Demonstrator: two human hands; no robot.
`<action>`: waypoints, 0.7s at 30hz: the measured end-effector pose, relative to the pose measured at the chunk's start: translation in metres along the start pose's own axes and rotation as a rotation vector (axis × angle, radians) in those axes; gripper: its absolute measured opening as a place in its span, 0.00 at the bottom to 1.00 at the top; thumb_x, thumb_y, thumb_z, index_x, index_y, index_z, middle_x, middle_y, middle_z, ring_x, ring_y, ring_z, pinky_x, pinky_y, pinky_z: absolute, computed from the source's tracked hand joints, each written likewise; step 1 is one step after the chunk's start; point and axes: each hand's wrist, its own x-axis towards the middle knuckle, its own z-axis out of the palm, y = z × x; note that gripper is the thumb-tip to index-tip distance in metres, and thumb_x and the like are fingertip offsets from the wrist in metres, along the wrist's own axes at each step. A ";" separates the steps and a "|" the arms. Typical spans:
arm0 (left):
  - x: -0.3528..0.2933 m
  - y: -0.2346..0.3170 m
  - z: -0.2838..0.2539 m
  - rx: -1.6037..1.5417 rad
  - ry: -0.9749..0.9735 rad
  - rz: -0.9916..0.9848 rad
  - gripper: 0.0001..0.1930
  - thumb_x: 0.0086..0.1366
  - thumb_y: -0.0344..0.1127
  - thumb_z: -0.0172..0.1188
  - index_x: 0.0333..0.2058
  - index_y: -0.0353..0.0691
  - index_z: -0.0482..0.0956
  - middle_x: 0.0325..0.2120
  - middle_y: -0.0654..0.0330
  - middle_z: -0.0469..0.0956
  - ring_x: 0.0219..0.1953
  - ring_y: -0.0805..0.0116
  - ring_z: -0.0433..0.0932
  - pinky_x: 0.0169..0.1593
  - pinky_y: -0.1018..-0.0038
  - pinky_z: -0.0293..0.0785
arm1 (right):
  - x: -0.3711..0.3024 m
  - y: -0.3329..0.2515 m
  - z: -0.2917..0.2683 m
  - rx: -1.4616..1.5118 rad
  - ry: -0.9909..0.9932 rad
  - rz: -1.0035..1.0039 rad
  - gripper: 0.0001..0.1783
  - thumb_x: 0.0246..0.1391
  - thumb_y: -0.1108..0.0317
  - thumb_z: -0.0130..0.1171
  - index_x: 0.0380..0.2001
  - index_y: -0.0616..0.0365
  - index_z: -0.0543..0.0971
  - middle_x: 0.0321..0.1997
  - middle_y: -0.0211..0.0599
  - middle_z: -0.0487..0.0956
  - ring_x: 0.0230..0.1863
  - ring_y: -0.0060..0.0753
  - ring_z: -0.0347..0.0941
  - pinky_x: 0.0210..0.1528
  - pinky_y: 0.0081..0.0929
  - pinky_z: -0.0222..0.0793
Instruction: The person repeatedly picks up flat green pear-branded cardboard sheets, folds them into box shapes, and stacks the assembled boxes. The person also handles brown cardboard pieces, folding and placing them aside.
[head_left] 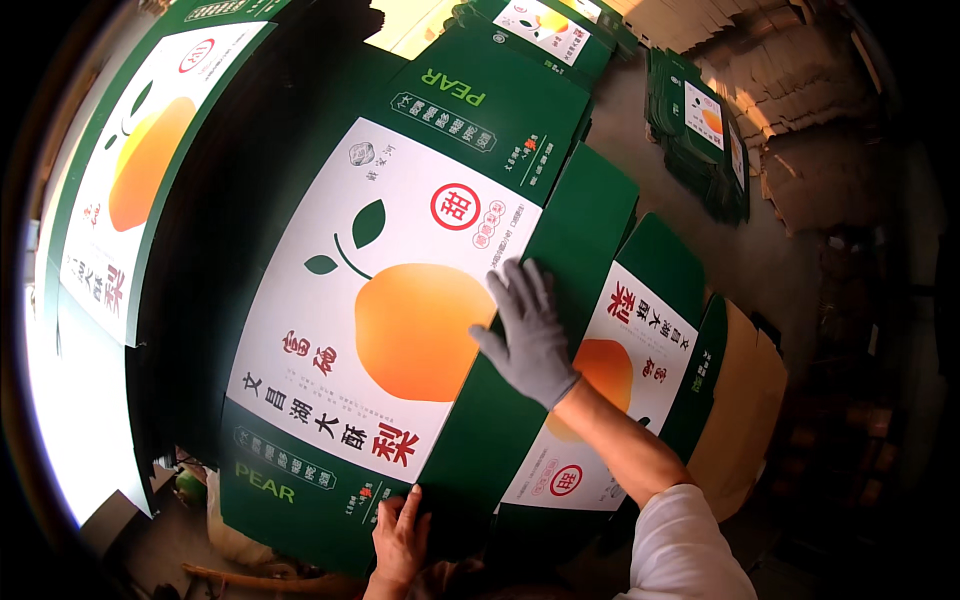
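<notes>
A large flat carton blank [330,230], green with a white panel and a printed yellow-orange pear, lies in front of me. My right hand [530,335], in a grey glove, lies on it with spread fingers, across the fold between the white panel and a green strip. My left hand [400,535] is bare and touches the near green flap, close to the lower corner of the white panel. Its index finger is stretched out along the cardboard; the other fingers are partly bent. To the right, a second printed panel [625,330] lies partly under my right forearm.
At the left stands another printed sheet [150,150] beside a dark gap. A stack of green cartons [700,125] sits on the floor at the far right. Piles of brown cardboard [820,100] lie behind it. More printed cardboard [550,30] lies at the far end.
</notes>
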 end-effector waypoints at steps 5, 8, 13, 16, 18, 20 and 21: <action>-0.001 -0.007 0.006 -0.026 -0.042 -0.012 0.32 0.53 0.27 0.70 0.59 0.47 0.74 0.37 0.56 0.71 0.34 0.58 0.75 0.32 0.66 0.75 | -0.008 -0.031 0.008 -0.118 -0.213 -0.174 0.39 0.62 0.36 0.45 0.68 0.50 0.64 0.74 0.53 0.54 0.74 0.62 0.46 0.69 0.75 0.34; -0.002 -0.005 0.007 -0.023 -0.037 -0.021 0.33 0.53 0.27 0.70 0.59 0.47 0.74 0.37 0.56 0.71 0.33 0.59 0.75 0.32 0.66 0.75 | 0.028 -0.006 0.003 -0.187 -0.208 -0.163 0.39 0.62 0.37 0.44 0.68 0.50 0.64 0.74 0.51 0.56 0.75 0.57 0.47 0.69 0.74 0.37; -0.004 -0.007 0.004 -0.039 -0.052 -0.039 0.33 0.53 0.26 0.70 0.59 0.48 0.74 0.37 0.56 0.72 0.33 0.59 0.75 0.32 0.66 0.75 | 0.088 0.046 0.006 -0.281 -0.088 -0.070 0.38 0.63 0.40 0.46 0.67 0.55 0.64 0.73 0.49 0.57 0.75 0.53 0.48 0.68 0.73 0.40; -0.006 -0.010 0.005 -0.059 -0.062 -0.041 0.33 0.52 0.27 0.71 0.59 0.49 0.75 0.36 0.57 0.71 0.33 0.59 0.74 0.31 0.66 0.75 | 0.120 0.091 0.013 -0.340 -0.001 0.025 0.38 0.63 0.39 0.46 0.68 0.51 0.62 0.74 0.47 0.56 0.75 0.53 0.48 0.69 0.70 0.40; -0.007 -0.015 0.010 -0.078 -0.059 -0.035 0.33 0.53 0.27 0.71 0.59 0.49 0.75 0.36 0.57 0.71 0.33 0.59 0.74 0.31 0.66 0.75 | 0.140 0.123 0.016 -0.357 0.062 0.142 0.39 0.63 0.37 0.44 0.69 0.49 0.61 0.75 0.45 0.56 0.76 0.51 0.47 0.70 0.69 0.38; -0.002 -0.012 0.007 -0.064 -0.071 -0.023 0.32 0.53 0.28 0.70 0.59 0.49 0.75 0.37 0.57 0.71 0.33 0.59 0.74 0.32 0.66 0.75 | 0.148 0.143 0.017 -0.360 0.089 0.275 0.40 0.63 0.35 0.42 0.70 0.48 0.60 0.75 0.42 0.56 0.77 0.49 0.46 0.71 0.67 0.36; 0.000 -0.010 0.006 -0.055 -0.065 -0.023 0.32 0.53 0.28 0.70 0.59 0.49 0.75 0.37 0.57 0.71 0.34 0.59 0.74 0.32 0.66 0.75 | 0.149 0.140 0.018 -0.385 0.093 0.280 0.40 0.63 0.34 0.40 0.71 0.46 0.59 0.75 0.41 0.57 0.77 0.49 0.46 0.71 0.69 0.37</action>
